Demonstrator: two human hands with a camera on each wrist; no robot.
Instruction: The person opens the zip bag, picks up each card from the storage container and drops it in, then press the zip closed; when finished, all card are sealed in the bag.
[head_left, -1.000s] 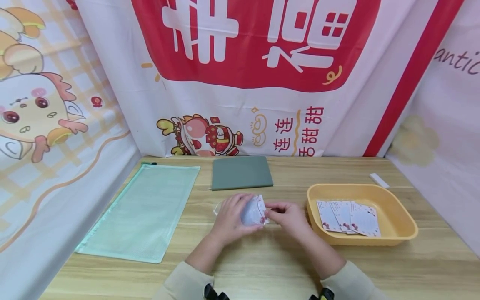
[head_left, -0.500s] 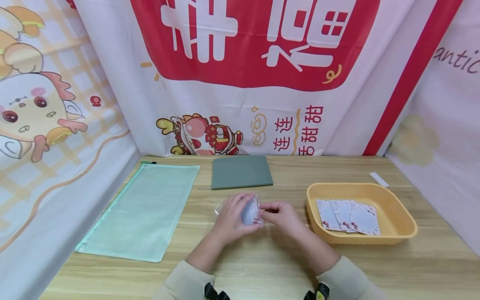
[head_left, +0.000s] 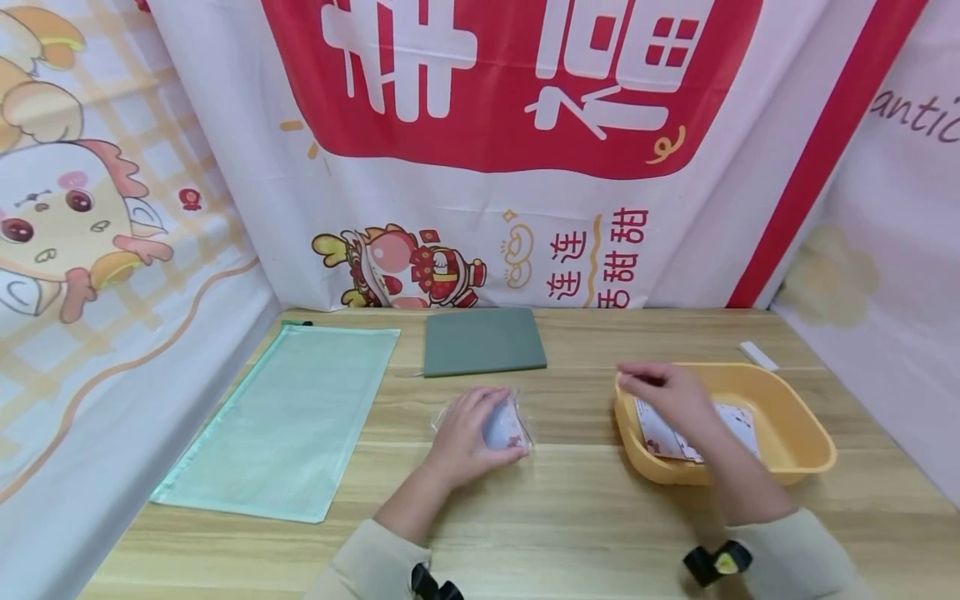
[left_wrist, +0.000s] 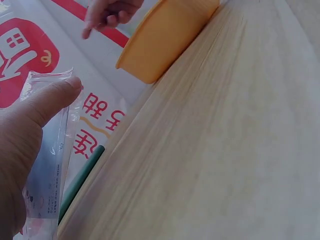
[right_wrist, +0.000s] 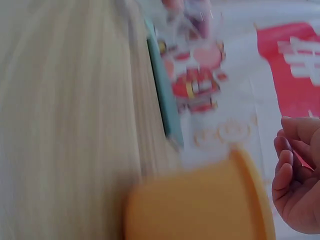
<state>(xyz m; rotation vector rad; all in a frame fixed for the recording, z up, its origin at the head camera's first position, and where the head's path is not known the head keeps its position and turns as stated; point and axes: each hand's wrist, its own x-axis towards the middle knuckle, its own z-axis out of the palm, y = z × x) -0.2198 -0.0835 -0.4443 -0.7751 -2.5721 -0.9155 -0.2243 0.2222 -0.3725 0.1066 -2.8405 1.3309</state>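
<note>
My left hand (head_left: 467, 433) grips a clear plastic bag (left_wrist: 52, 165) at the middle of the table, its thumb over the near side. Inside the bag, a printed card (head_left: 513, 433) with small red flowers shows through. My right hand (head_left: 671, 400) is over the left side of a yellow plastic basket (head_left: 813, 454). Its fingers (right_wrist: 284, 160) are loosely bent with nothing between them. White printed cards (head_left: 660, 442) lie in the basket, partly hidden by the right hand and forearm.
A grey-green notebook (head_left: 483, 343) lies behind the left hand. On the left is a mint-green mesh zip pouch (head_left: 277, 425). A small white bar (head_left: 759, 356) lies behind the basket. Printed cloth (head_left: 480, 200) hangs along the table's back and sides.
My right hand has let go of the bag's opening and moved right, over the basket. My left hand still holds the bag in the same place.
</note>
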